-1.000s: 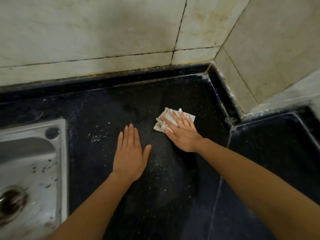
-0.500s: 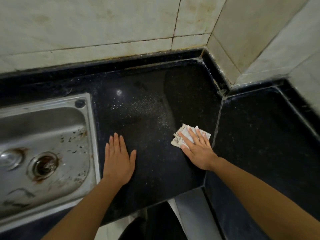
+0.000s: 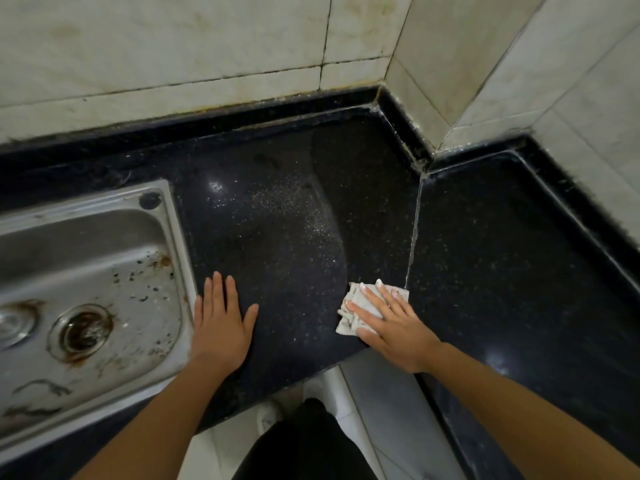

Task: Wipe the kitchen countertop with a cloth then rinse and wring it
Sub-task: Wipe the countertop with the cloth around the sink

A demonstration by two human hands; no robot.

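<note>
Black speckled countertop [image 3: 277, 244] runs right of the steel sink [image 3: 175, 237]. My right hand [image 3: 398, 330] presses a crumpled pale cloth [image 3: 346, 322] flat, fingers straight and slightly spread, well right of the sink. My left hand [image 3: 220, 336] lies flat just beside the sink's rim, fingers together, thumb out.

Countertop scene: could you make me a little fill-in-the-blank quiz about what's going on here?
1. The right hand presses flat on a ____.
2. The left hand lies flat on the counter, beside the steel ____.
3. The hand with nothing under it but bare counter is the ____ one.

Missing words: cloth; sink; left.
</note>
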